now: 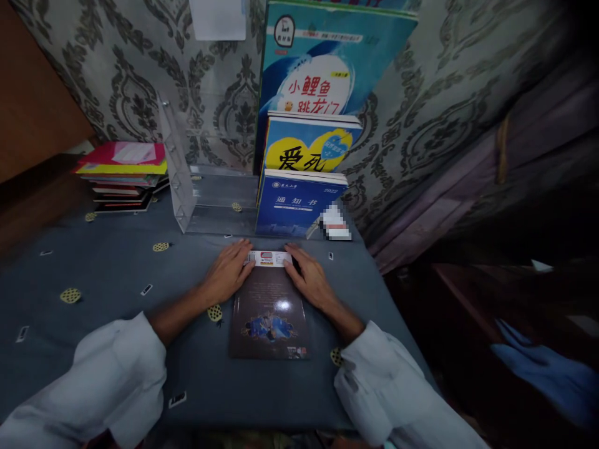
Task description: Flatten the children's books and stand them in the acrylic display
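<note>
Well, the left hand (228, 269) and right hand (309, 275) rest apart (whether clamped, I cannot tell) at the far corners of a dark book (269, 293) on the desk (112, 265)

Both arms extend forward from the lower corners and converge toward the centre. The left sleeve (119, 368) and right sleeve (388, 380) end in loose cuffs, exposing the left forearm (178, 315) and right forearm (346, 321). The left hand (229, 271) and right hand (309, 274) are set apart at a similar level, backs visible, angled inward. On each hand, the fingers are extended forward and slightly bent; the thumb is separated and directed inward.
</note>
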`<action>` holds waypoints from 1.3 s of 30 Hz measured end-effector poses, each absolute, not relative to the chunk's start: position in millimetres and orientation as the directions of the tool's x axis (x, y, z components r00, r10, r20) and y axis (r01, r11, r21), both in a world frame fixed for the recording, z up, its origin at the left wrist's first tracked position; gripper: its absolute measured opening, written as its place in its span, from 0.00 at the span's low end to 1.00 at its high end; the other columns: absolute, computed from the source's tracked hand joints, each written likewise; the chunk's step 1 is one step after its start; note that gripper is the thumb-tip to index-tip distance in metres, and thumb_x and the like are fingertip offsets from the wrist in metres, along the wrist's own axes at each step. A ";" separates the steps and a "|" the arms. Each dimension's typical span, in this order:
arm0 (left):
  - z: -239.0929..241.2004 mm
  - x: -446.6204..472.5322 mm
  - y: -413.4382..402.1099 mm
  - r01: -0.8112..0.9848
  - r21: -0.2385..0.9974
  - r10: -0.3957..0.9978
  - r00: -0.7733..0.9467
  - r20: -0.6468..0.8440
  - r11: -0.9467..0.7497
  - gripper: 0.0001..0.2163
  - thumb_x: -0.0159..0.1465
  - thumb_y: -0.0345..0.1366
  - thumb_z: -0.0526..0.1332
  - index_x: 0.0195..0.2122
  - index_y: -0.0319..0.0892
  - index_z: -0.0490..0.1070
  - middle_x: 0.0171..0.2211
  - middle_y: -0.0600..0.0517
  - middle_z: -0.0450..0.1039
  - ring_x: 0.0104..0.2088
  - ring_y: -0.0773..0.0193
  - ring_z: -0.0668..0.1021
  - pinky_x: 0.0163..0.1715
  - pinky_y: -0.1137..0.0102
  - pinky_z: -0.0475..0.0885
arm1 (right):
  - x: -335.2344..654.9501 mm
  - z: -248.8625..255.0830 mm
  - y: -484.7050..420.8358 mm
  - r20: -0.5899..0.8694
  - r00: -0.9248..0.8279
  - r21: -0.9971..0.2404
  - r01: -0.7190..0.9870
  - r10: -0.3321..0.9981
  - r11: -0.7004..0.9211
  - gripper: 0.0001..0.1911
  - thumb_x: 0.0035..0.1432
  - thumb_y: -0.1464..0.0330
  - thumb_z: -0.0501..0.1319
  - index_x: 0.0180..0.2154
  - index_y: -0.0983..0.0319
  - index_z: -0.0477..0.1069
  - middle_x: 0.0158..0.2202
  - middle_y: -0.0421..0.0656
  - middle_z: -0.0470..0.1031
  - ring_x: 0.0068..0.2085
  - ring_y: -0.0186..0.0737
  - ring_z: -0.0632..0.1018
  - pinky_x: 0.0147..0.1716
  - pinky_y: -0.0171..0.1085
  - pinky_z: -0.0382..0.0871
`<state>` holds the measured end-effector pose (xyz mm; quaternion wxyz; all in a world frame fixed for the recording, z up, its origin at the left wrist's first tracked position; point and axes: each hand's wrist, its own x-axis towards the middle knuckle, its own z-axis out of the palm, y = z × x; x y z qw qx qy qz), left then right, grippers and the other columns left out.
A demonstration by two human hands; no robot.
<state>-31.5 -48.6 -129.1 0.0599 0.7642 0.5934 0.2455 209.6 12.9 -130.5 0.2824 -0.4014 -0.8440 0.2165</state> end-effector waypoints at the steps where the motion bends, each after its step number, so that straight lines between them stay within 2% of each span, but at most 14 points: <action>1: -128.8 -31.6 -48.9 0.879 0.377 0.933 0.175 0.314 -0.292 0.20 0.73 0.42 0.49 0.60 0.36 0.66 0.63 0.38 0.68 0.65 0.52 0.69 0.66 0.55 0.62 | 209.3 -129.8 12.3 0.305 -0.510 -0.587 0.564 0.804 0.581 0.24 0.69 0.60 0.52 0.60 0.63 0.70 0.61 0.54 0.73 0.62 0.54 0.72 0.62 0.55 0.65; 7: -125.9 -32.4 -50.1 0.884 0.369 0.925 0.158 0.345 -0.288 0.19 0.73 0.43 0.49 0.59 0.38 0.66 0.59 0.40 0.71 0.61 0.52 0.72 0.62 0.55 0.67 | 210.3 -126.7 11.2 0.361 -0.476 -0.522 0.610 0.802 0.597 0.19 0.68 0.63 0.55 0.56 0.62 0.72 0.49 0.51 0.78 0.51 0.52 0.76 0.54 0.52 0.70; 14: -129.4 -57.8 -44.5 0.917 0.349 0.947 0.081 0.310 -0.193 0.21 0.74 0.45 0.46 0.61 0.38 0.63 0.62 0.39 0.69 0.65 0.51 0.68 0.65 0.52 0.62 | 210.6 -128.0 12.6 0.390 -0.487 -0.516 0.587 0.781 0.624 0.17 0.68 0.64 0.54 0.53 0.62 0.73 0.48 0.52 0.78 0.50 0.53 0.76 0.52 0.51 0.70; 18: -128.9 -93.3 -57.1 0.933 0.327 0.951 0.047 0.304 -0.151 0.22 0.73 0.47 0.46 0.61 0.39 0.63 0.62 0.40 0.70 0.65 0.52 0.69 0.65 0.52 0.63 | 210.7 -129.8 13.0 0.398 -0.484 -0.515 0.586 0.780 0.626 0.17 0.69 0.64 0.54 0.53 0.62 0.73 0.47 0.51 0.78 0.49 0.52 0.76 0.52 0.51 0.70; 23: -122.0 -149.8 -83.6 0.970 0.244 0.964 -0.066 0.258 0.001 0.22 0.71 0.44 0.48 0.60 0.39 0.64 0.63 0.39 0.69 0.64 0.48 0.71 0.62 0.50 0.65 | 211.4 -131.1 13.7 0.397 -0.493 -0.505 0.587 0.774 0.633 0.18 0.69 0.63 0.53 0.54 0.62 0.73 0.48 0.52 0.78 0.49 0.53 0.76 0.52 0.52 0.70; 26: -114.4 -178.3 -97.4 0.977 0.182 0.960 -0.156 0.232 0.115 0.22 0.71 0.41 0.47 0.60 0.35 0.64 0.64 0.36 0.67 0.65 0.45 0.68 0.62 0.48 0.65 | 211.3 -130.7 14.1 0.391 -0.489 -0.518 0.583 0.780 0.626 0.19 0.69 0.63 0.53 0.54 0.63 0.73 0.48 0.53 0.78 0.50 0.54 0.76 0.52 0.53 0.70; 30: -99.7 -198.3 -110.0 0.962 0.094 0.946 -0.270 0.177 0.257 0.23 0.72 0.41 0.47 0.60 0.29 0.63 0.64 0.32 0.66 0.66 0.40 0.66 0.61 0.47 0.66 | 213.4 -129.9 13.1 0.388 -0.470 -0.581 0.543 0.793 0.606 0.18 0.67 0.64 0.55 0.54 0.62 0.73 0.49 0.52 0.78 0.51 0.53 0.76 0.52 0.52 0.71; 33: -85.8 -194.2 -113.5 0.947 0.024 0.935 -0.319 0.156 0.319 0.23 0.72 0.44 0.45 0.57 0.31 0.66 0.62 0.33 0.67 0.64 0.36 0.68 0.59 0.43 0.68 | 218.1 -130.4 11.1 0.373 -0.448 -0.643 0.506 0.812 0.574 0.19 0.66 0.65 0.56 0.55 0.62 0.73 0.51 0.51 0.78 0.51 0.51 0.77 0.49 0.49 0.73; 36: -74.9 -169.7 -110.6 0.968 0.011 0.951 -0.247 0.185 0.249 0.23 0.73 0.46 0.43 0.54 0.38 0.70 0.60 0.37 0.71 0.58 0.35 0.75 0.53 0.40 0.72 | 223.5 -132.3 9.5 0.368 -0.410 -0.699 0.470 0.835 0.539 0.19 0.64 0.66 0.57 0.55 0.60 0.73 0.53 0.49 0.79 0.50 0.49 0.78 0.46 0.46 0.74; 39: -73.9 -126.2 -102.6 0.983 0.157 0.972 0.052 0.230 -0.089 0.22 0.74 0.49 0.43 0.57 0.46 0.69 0.56 0.46 0.75 0.54 0.47 0.78 0.55 0.49 0.74 | 226.5 -133.9 9.5 0.356 -0.370 -0.745 0.442 0.858 0.499 0.19 0.64 0.68 0.56 0.55 0.59 0.73 0.51 0.47 0.80 0.43 0.45 0.79 0.41 0.43 0.73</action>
